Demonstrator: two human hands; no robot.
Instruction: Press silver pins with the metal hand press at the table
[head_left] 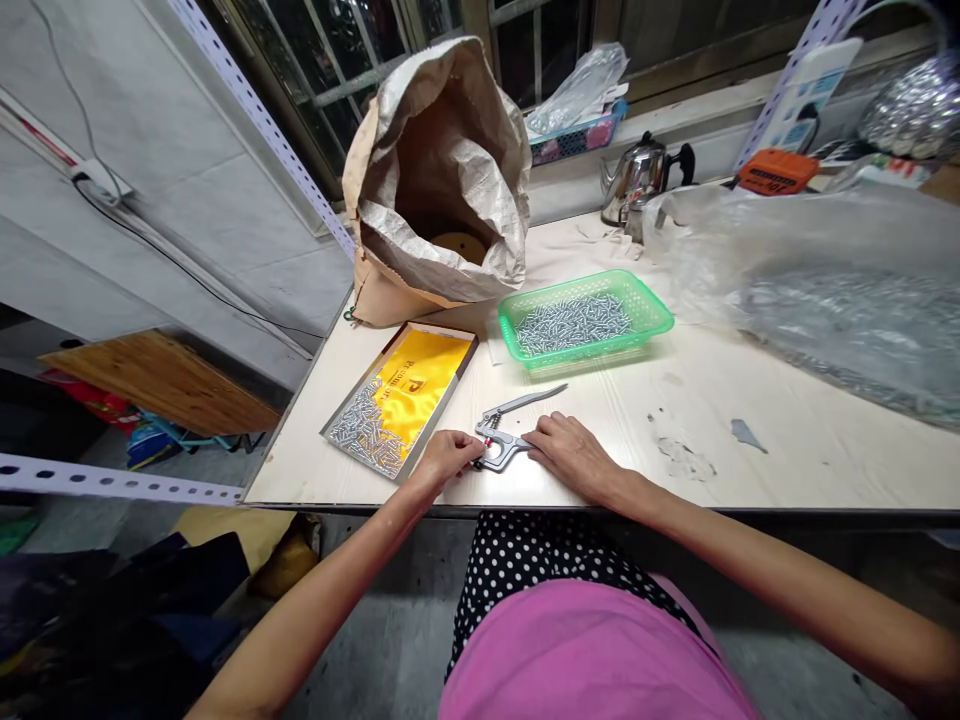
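Grey metal hand pliers (pixel 504 458) with a coil spring and a rounded jaw lie on the table, handles spread apart. My right hand (pixel 566 450) is closed on the lower handle, while the upper handle points up and right, free. At the jaw, my left hand (pixel 450 455) pinches with thumb and fingertips; whatever is between them is too small to make out. A small red spot shows in the jaw. Left of it lies a shallow box (pixel 420 372) with a yellow lining and a heap of small silvery metal parts (pixel 366 430) in its near end.
A green plastic basket (pixel 660 318) holds many small silvery pieces (pixel 577 322). Behind stands a large open paper sack (pixel 367 270). A clear plastic bag (pixel 840 290) lies right, near a metal kettle (pixel 637 175) and an orange box (pixel 777 172). The table's front edge runs below my hands.
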